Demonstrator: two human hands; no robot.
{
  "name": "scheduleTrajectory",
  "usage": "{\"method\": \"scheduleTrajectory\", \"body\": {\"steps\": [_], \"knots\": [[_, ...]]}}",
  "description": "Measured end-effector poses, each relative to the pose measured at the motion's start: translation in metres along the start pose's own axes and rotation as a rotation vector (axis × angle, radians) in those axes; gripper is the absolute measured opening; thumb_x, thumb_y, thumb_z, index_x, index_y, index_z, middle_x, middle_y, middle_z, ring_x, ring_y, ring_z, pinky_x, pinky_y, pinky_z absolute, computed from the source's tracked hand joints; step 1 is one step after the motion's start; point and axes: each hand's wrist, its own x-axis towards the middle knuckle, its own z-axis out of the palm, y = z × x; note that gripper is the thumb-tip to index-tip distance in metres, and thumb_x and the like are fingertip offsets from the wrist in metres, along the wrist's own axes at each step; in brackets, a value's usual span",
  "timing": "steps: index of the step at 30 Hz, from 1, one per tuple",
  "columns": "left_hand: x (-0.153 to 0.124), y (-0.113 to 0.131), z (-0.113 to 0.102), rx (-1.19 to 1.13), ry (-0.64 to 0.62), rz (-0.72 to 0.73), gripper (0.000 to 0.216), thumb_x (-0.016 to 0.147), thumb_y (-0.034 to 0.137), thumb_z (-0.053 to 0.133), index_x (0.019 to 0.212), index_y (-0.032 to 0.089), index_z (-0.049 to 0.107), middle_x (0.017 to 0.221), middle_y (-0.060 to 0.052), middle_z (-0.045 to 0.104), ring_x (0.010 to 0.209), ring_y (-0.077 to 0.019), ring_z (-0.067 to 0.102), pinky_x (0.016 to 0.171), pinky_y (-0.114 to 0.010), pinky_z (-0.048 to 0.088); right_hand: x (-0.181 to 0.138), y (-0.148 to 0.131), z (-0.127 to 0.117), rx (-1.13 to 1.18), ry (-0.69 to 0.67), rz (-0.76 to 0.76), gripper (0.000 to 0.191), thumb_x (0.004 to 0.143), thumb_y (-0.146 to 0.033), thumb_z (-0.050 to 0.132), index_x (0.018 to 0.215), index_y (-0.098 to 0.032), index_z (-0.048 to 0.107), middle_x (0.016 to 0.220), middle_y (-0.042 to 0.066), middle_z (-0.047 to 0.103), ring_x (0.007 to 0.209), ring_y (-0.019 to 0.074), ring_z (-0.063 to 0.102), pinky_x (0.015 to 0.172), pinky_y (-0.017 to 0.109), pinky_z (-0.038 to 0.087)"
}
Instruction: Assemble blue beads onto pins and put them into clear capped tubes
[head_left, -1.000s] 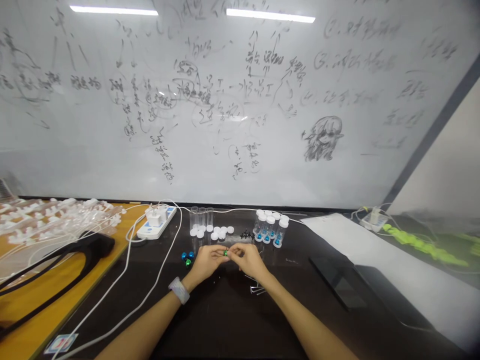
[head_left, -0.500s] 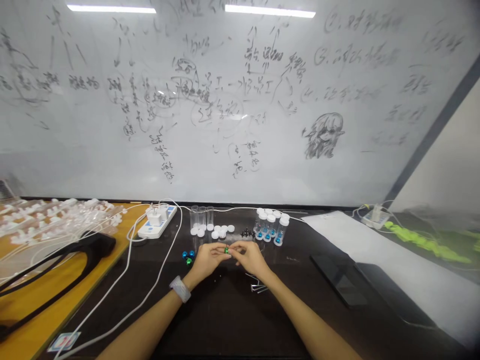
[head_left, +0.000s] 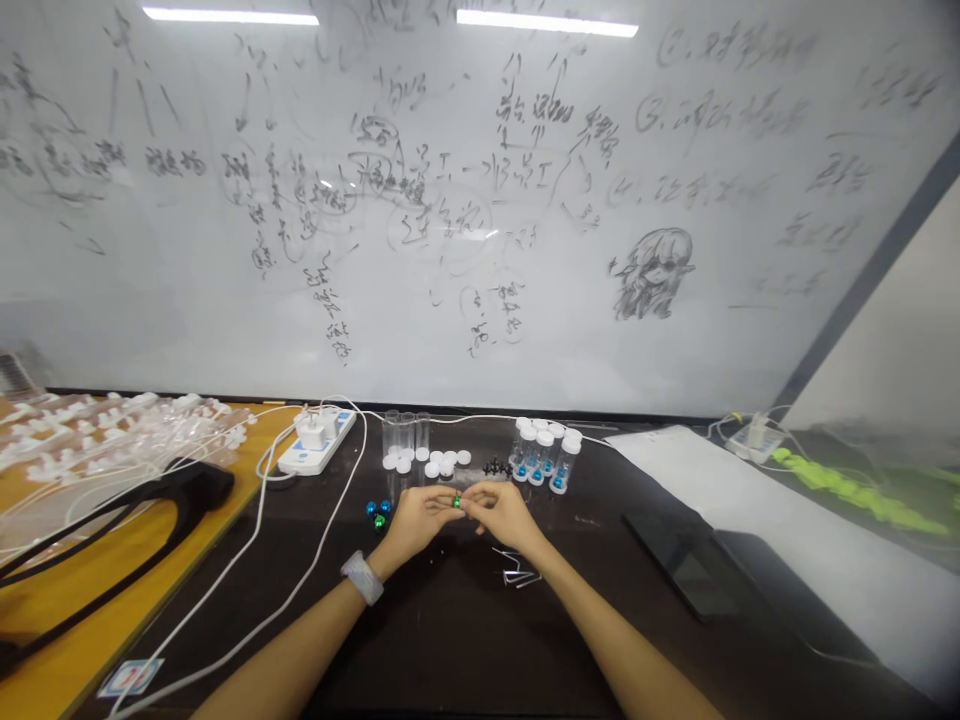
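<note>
My left hand (head_left: 416, 520) and my right hand (head_left: 504, 512) meet over the dark table, fingertips pinched together on a small green bead (head_left: 455, 502). Which hand bears it more I cannot tell. Just left of my left hand lie loose blue and green beads (head_left: 377, 513). Behind my hands stand empty clear vials (head_left: 405, 435), several white caps (head_left: 439, 464), and capped vials with blue beads inside (head_left: 541, 455). Small black pieces (head_left: 495, 467) lie between the caps and the capped vials. Thin metal hex keys (head_left: 516, 572) rest by my right wrist.
A white power strip (head_left: 315, 441) and white cables (head_left: 300, 570) run along the left. An orange table holds clear plastic parts (head_left: 112, 435) and a black strap (head_left: 150, 500). A dark tablet (head_left: 686, 565), white paper (head_left: 757, 530) and green pieces (head_left: 847, 490) lie at right. A whiteboard stands behind.
My hands stay together on the green bead with only slight finger shifts. The view has drifted a little.
</note>
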Motion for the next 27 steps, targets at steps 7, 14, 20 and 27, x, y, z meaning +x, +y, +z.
{"method": "scheduleTrajectory", "body": {"steps": [7,14,20,27], "knots": [[-0.002,0.002,0.001,0.019,-0.018,0.007,0.033,0.066,0.031,0.084,0.093,0.014,0.076,0.087,-0.010,0.079,0.083,-0.0266,0.075,0.080,-0.037,0.062,-0.005,-0.006,-0.004,-0.238,-0.020,-0.112,0.019,0.083,-0.032,0.063,0.084,-0.016,0.073,0.074,0.004,0.071,0.059,0.0152,0.065,0.043,0.019,0.051],[0.000,-0.004,-0.002,0.036,-0.023,0.032,0.035,0.066,0.032,0.084,0.094,0.013,0.077,0.086,-0.010,0.079,0.083,-0.0271,0.075,0.081,-0.037,0.061,-0.007,-0.013,-0.004,-0.238,-0.012,-0.127,0.026,0.086,-0.040,0.061,0.084,-0.017,0.073,0.070,0.003,0.070,0.054,0.0147,0.063,0.043,0.021,0.051],[-0.002,-0.001,-0.003,0.100,-0.063,0.057,0.032,0.070,0.033,0.081,0.097,0.016,0.078,0.092,-0.010,0.079,0.086,-0.0287,0.075,0.082,-0.038,0.061,-0.006,-0.008,-0.005,-0.251,-0.041,-0.122,0.026,0.085,-0.042,0.064,0.083,-0.017,0.073,0.074,0.004,0.072,0.052,0.0148,0.064,0.042,0.021,0.051],[-0.003,0.001,-0.002,0.120,-0.050,0.087,0.028,0.071,0.030,0.080,0.096,0.017,0.078,0.090,-0.009,0.079,0.084,-0.0285,0.075,0.080,-0.038,0.061,-0.007,-0.009,-0.004,-0.281,-0.047,-0.102,0.027,0.090,-0.042,0.059,0.085,-0.017,0.070,0.073,0.003,0.071,0.048,0.0145,0.064,0.042,0.021,0.047]]}}
